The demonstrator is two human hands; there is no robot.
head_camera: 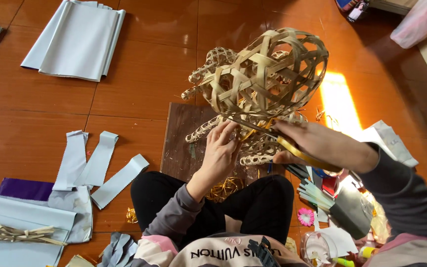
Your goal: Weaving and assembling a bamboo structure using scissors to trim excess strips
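We are steadying the woven bamboo basket from below, our left hand touching its lower rim with fingers curled. Our right hand, just right of the basket, is gripping yellow-handled scissors whose blades are seemingly pointing left under it.

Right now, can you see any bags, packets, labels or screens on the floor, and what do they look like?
Plastic bag: top right corner, pinkish-white, crumpled, see-through.
Dark packet or box: top edge beside the bag, blue and pink print, mostly cut off.
Printed lettering on the person's top: bottom middle, dark letters on cream cloth.
Clear plastic container: bottom right, round, with scraps inside.
No screens or signs show.
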